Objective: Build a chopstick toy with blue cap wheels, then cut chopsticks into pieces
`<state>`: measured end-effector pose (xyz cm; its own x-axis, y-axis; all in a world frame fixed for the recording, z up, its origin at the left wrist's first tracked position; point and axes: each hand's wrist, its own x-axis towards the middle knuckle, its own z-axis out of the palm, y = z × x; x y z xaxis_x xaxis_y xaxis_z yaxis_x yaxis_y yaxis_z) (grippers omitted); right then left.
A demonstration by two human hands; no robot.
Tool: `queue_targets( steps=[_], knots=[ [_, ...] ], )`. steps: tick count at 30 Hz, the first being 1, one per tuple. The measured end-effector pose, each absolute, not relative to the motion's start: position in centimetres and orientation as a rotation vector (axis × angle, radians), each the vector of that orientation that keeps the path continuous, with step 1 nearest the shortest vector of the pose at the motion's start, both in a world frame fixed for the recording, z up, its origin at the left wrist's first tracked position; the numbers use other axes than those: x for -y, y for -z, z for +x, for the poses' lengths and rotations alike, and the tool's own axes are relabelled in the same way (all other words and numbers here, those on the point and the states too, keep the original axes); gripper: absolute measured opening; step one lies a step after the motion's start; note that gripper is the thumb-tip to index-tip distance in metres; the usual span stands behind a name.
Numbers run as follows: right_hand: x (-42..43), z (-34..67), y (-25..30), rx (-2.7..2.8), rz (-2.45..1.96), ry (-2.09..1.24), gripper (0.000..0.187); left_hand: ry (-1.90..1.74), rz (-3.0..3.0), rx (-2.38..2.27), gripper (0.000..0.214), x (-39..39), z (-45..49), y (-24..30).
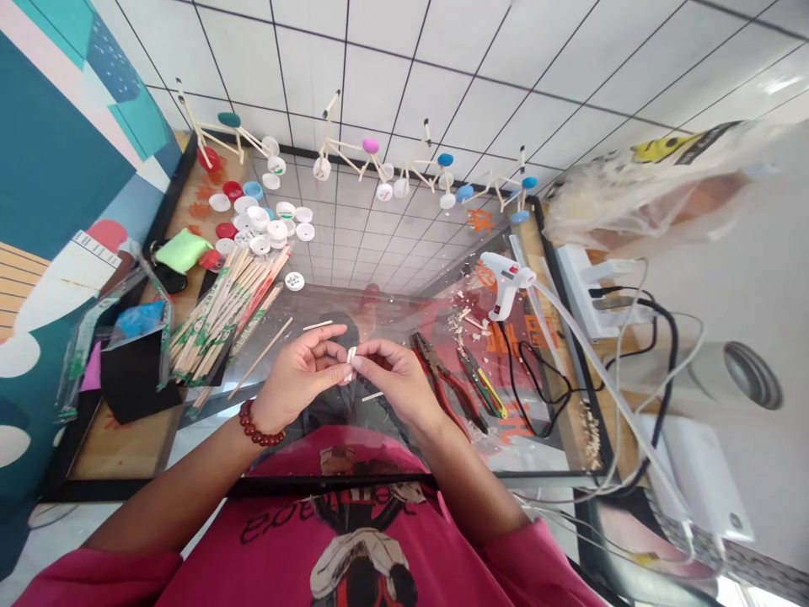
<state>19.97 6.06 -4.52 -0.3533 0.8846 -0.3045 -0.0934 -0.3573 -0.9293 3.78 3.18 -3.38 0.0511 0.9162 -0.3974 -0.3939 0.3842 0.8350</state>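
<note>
Over the near middle of a glass-topped table (392,253), my left hand (300,371) and my right hand (395,375) meet fingertip to fingertip. Between them they pinch a short piece of wooden stick (350,356). Both hands are closed in a pinch on it. A red bead bracelet (258,430) circles my left wrist. Two more short stick pieces lie on the glass, one behind the hands (317,324) and one just below them (372,395).
A heap of chopsticks (221,312) lies at the left, bottle caps (259,223) behind it. Red-handled pliers (442,375) and cutters (480,379) lie right of my hands. A white glue gun (506,282) stands farther right. Stick-and-cap models (372,164) line the far edge. Cables trail right.
</note>
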Motion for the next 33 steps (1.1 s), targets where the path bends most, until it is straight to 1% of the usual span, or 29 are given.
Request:
queue_targets(
  steps=[3, 9, 17, 24, 28, 31, 33],
  knots=[
    [-6.1, 20.0, 4.6, 1.141, -1.145, -1.793, 0.029, -1.08, 0.602, -1.074, 0.059, -3.2, 3.8, 3.5],
    [-6.1, 20.3, 5.0, 1.16, -1.129, -1.778, 0.019, -1.045, 0.593, -1.122, 0.062, -3.2, 3.7, 3.6],
    [-6.2, 21.1, 4.3, 1.281, -1.153, -1.735, 0.017, -0.943, 0.723, -1.179, 0.069, -3.1, 3.3, 3.7],
    [-5.3, 24.2, 4.1, 1.7, -1.449, -1.439, 0.012, -1.09, 1.083, -1.445, 0.057, -3.3, 1.7, 2.9],
    [-4.4, 24.9, 3.8, 1.945, -1.515, -1.19, 0.013, -1.048, 1.224, -1.529, 0.055, -3.3, 0.7, 2.7],
    [-3.8, 25.9, 3.1, 2.064, -1.505, -1.003, 0.02, -0.996, 1.363, -1.589, 0.05, -3.3, 0.3, 2.8],
    [-3.5, 26.8, 2.7, 2.154, -1.508, -0.923, 0.021, -0.937, 1.466, -1.625, 0.047, -3.2, 0.3, 2.9]
  ],
)
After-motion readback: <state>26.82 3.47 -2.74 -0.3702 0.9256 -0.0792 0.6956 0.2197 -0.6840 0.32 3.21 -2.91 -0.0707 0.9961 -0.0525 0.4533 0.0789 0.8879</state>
